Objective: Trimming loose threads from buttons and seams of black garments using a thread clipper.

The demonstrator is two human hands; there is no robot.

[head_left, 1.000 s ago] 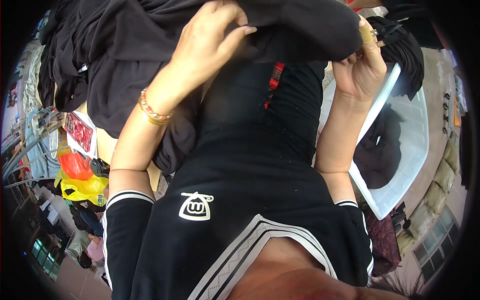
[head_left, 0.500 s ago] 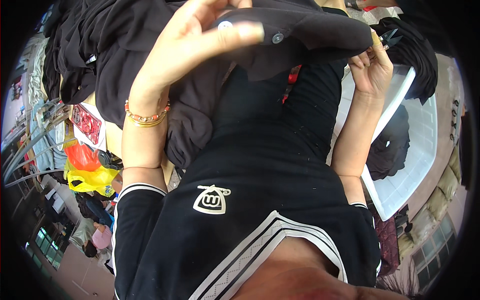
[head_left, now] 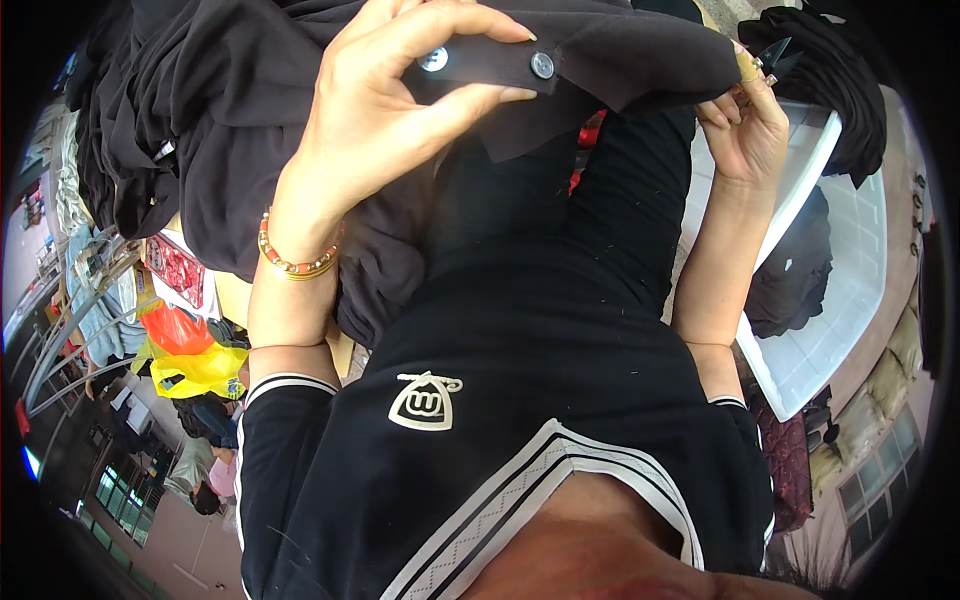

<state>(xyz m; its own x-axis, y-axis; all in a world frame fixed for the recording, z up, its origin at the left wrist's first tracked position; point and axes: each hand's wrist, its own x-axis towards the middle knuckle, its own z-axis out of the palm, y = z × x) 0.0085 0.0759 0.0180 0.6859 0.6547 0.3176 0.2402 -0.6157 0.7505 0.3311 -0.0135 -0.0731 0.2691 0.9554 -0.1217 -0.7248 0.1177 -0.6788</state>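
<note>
Fingers [head_left: 480, 17] of L hand [head_left: 362, 115] are standing apart around grey btn [head_left: 542, 66], thumb sitting lower than 0.5 s ago; R hand [head_left: 748, 118] is pinching garment [head_left: 650, 55] right of grey btn. Cloth's looking dk, matte, creased, w/ white btn [head_left: 433, 60] showing left of grey btn.

Dark draped garment [head_left: 640, 60], two round buttons [head_left: 542, 65], snips [head_left: 774, 51] alongside

Charcoal cloth [head_left: 655, 60], bright yellow bag [head_left: 207, 371]
</note>
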